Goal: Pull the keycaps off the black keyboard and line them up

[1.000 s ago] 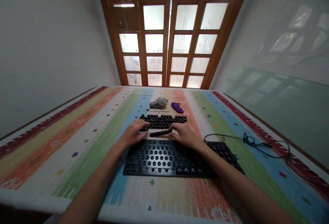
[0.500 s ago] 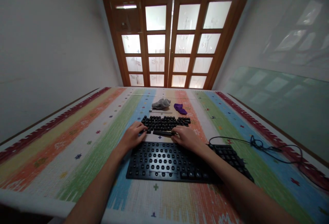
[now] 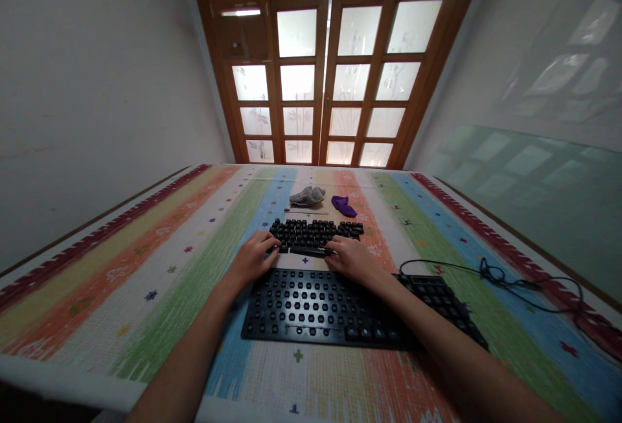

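A black keyboard base (image 3: 315, 303) with most keycaps off lies on the striped cloth in front of me. Beyond it sits a block of loose black keycaps (image 3: 313, 232). A long black key (image 3: 311, 251) lies between the two, at the near edge of the keycaps. My right hand (image 3: 352, 258) rests at the long key's right end, fingers curled and touching it. My left hand (image 3: 253, 258) rests curled at the left edge of the keycaps, fingertips on them.
A grey cloth (image 3: 306, 195) and a purple cloth (image 3: 343, 205) lie beyond the keycaps, with a thin stick (image 3: 306, 211) between. The keyboard's black cable (image 3: 505, 277) loops over the table at the right. Walls stand on both sides, a glazed wooden door behind.
The long black key has gone from lying tilted between my hands to lying level against the keycaps. Both hands shifted slightly, and the view moved a little left.
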{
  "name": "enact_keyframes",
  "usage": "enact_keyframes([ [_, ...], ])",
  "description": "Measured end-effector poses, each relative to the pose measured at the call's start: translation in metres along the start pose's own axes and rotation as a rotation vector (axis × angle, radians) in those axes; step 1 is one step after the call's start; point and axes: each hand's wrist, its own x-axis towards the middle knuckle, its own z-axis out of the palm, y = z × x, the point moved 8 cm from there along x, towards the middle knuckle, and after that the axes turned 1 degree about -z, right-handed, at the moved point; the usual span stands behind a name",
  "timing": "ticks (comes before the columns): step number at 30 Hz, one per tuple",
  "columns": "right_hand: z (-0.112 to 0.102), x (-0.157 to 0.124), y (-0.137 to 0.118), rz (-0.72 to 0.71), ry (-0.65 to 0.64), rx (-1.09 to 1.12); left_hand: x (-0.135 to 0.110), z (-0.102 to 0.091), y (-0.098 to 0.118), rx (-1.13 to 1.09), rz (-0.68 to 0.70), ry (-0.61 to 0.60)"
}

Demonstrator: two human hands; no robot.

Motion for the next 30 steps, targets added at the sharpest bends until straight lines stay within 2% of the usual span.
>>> enact_keyframes([
  [14,0.0035,0.0048,-0.0030,0.015,-0.060,-0.042,-0.0012,0.0028,-0.0019,0.026,0.004,-0.010],
  [30,0.0069,0.0041,0.0036,0.022,-0.029,-0.052,-0.0032,0.0096,-0.0028,0.033,0.013,-0.040],
])
